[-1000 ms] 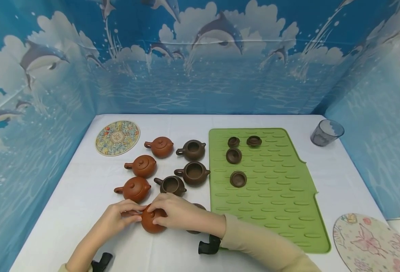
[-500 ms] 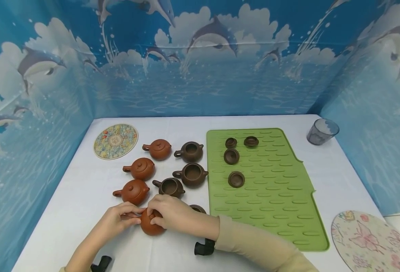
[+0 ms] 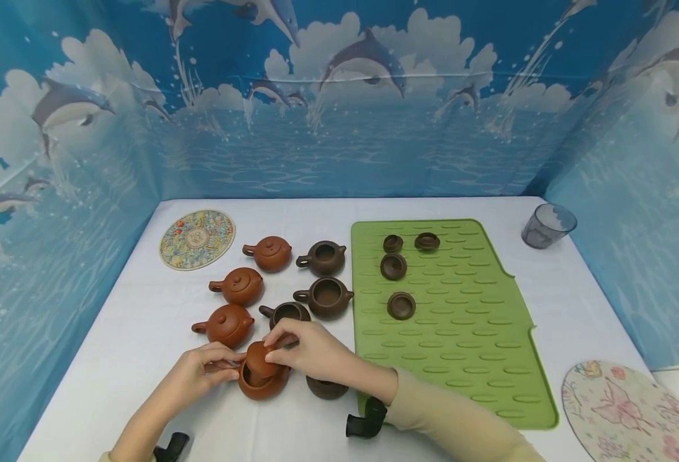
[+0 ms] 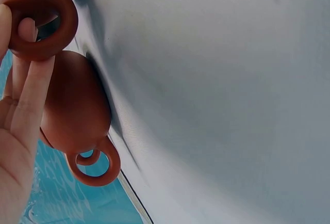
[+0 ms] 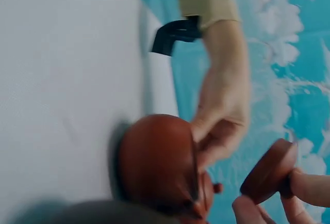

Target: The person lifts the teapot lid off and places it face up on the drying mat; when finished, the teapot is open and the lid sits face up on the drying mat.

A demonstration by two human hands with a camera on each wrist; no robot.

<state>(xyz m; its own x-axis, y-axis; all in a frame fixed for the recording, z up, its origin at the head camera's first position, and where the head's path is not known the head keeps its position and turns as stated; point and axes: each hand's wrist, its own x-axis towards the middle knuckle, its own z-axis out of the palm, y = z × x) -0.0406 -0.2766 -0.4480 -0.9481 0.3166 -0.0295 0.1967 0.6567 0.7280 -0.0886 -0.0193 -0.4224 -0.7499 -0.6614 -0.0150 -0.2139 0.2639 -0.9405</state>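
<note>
My left hand [image 3: 197, 375] grips the handle of a reddish-brown teapot [image 3: 266, 389] at the table's front; in the left wrist view, a finger passes through the handle loop [image 4: 68, 30]. Just above the teapot's uncovered opening, my right hand [image 3: 316, 351] pinches its lid [image 3: 261, 360], tilted. The right wrist view has the lid [image 5: 270, 172] apart from the teapot body [image 5: 154, 157]. Behind stand lidded reddish teapots [image 3: 228, 325]. To their right are lidless dark brown teapots [image 3: 326, 300], one [image 3: 326, 389] partly covered by my right forearm.
A green mat [image 3: 461, 346] bears several dark brown lids [image 3: 401, 306]. At the back left lies a round patterned mat [image 3: 197, 239]. A grey glass [image 3: 549, 226] stands at the back right, and a round floral mat [image 3: 622, 410] at the front right.
My right hand has lifted the lid off the reddish-brown teapot and shifted slightly to the right, exposing the opening. My left hand stays at the handle.
</note>
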